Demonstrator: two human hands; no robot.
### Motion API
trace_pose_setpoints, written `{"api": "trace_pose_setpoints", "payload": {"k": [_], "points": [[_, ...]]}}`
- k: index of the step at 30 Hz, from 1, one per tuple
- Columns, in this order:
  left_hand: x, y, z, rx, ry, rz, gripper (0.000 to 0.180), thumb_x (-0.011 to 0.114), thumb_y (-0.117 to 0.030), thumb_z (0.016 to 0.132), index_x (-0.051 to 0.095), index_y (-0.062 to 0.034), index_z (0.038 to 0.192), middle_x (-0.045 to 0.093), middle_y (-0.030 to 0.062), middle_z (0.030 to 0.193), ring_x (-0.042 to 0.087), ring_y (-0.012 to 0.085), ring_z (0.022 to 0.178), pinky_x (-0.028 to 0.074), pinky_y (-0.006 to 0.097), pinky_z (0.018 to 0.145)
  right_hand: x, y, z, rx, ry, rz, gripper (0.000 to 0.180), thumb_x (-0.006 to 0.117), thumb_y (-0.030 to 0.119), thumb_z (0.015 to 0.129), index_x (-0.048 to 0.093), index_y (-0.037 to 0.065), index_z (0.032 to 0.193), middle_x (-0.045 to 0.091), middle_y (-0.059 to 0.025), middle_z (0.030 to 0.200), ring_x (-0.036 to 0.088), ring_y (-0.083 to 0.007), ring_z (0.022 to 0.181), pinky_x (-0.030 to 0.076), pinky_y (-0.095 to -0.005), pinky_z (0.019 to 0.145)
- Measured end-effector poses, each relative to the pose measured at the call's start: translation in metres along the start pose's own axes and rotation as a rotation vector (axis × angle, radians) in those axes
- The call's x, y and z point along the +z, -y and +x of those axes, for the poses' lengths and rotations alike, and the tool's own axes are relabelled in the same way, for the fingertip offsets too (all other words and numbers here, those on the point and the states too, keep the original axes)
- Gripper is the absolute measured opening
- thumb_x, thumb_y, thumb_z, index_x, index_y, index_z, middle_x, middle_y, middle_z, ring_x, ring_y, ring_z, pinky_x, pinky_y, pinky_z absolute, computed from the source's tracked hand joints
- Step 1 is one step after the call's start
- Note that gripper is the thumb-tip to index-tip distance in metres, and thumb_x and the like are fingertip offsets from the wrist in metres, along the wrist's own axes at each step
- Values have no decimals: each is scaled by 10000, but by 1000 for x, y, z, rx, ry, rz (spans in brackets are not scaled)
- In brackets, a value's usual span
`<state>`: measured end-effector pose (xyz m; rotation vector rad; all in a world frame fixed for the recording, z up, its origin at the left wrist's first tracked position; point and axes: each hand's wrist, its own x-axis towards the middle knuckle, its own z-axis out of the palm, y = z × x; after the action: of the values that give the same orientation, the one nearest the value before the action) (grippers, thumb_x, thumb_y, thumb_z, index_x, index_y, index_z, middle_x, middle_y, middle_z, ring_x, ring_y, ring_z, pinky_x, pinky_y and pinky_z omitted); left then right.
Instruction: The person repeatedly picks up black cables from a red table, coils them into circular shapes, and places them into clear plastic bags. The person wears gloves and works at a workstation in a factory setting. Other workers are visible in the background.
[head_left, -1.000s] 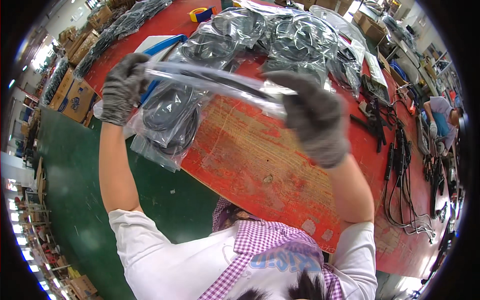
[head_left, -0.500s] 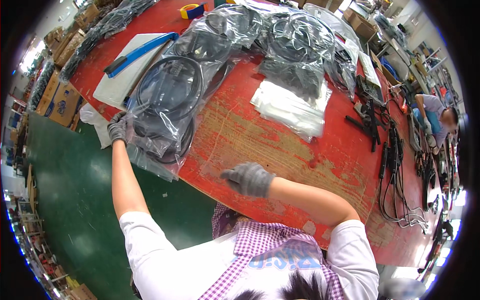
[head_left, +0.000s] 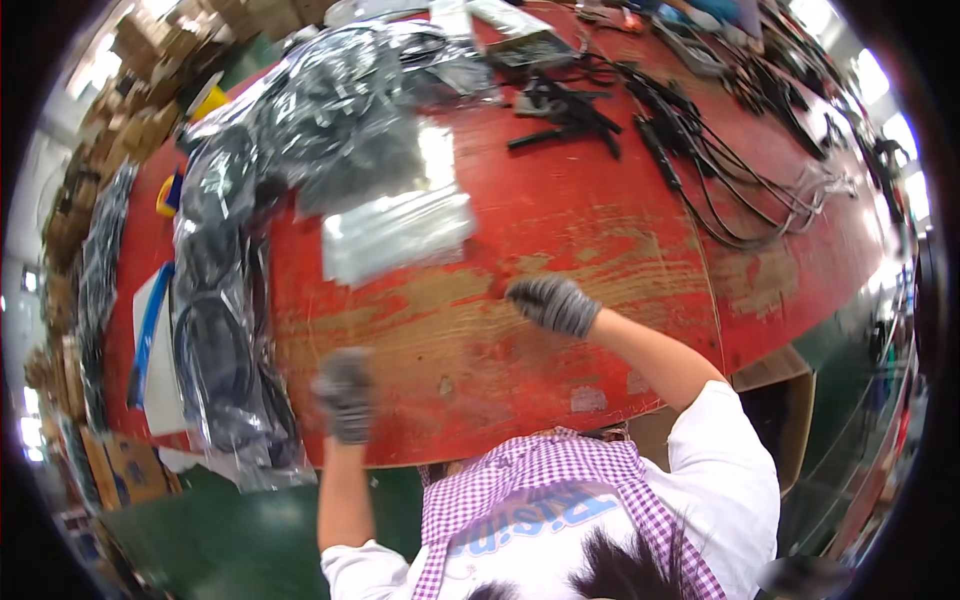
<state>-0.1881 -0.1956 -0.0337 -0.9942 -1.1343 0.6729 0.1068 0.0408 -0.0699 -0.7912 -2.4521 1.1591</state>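
My left hand point(head_left: 345, 395), in a grey knit glove, hovers over the near left of a worn red table point(head_left: 430, 335). Motion smears its fingers, and no object shows in it. My right hand point(head_left: 555, 306), gloved alike, is over the middle of the table with its fingers curled together and nothing visible in them. Beyond the two hands lies a stack of flat clear plastic bags point(head_left: 395, 235). To the left of my left hand, coiled black cables in clear bags point(head_left: 215, 345) lie in a row along the table's side.
A long blue bar with a black end point(head_left: 152, 325) rests on a white board at the left edge. Tape rolls point(head_left: 168, 195) sit farther back. Loose black cables point(head_left: 700, 160) and black parts point(head_left: 565, 115) spread at the far right. A cardboard box point(head_left: 795, 410) stands below the right edge.
My left hand has come off the bagged cables and moved right over the table. The view has swung right. My right hand has moved farther out over the table.
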Motion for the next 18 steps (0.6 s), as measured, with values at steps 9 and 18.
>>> {"api": "trace_pose_setpoints", "payload": {"k": [9, 18], "points": [[-148, -86, 107, 117, 475, -1903, 271, 602, -207, 721, 594, -103, 970, 568, 115, 1035, 536, 294, 928, 417, 412, 830, -193, -205, -30, 490, -906, -922, 363, 559, 318, 772, 547, 76, 1042, 587, -127, 1009, 530, -283, 980, 398, -392, 881], [-135, -78, 138, 117, 480, -2127, 213, 617, -130, 735, 598, -92, 943, 589, 115, 942, 557, 303, 898, 467, 383, 762, -240, -175, -10, 699, -709, -469, 472, 550, 497, 770, 574, 29, 826, 592, -195, 725, 580, -371, 742, 463, -427, 660]]}}
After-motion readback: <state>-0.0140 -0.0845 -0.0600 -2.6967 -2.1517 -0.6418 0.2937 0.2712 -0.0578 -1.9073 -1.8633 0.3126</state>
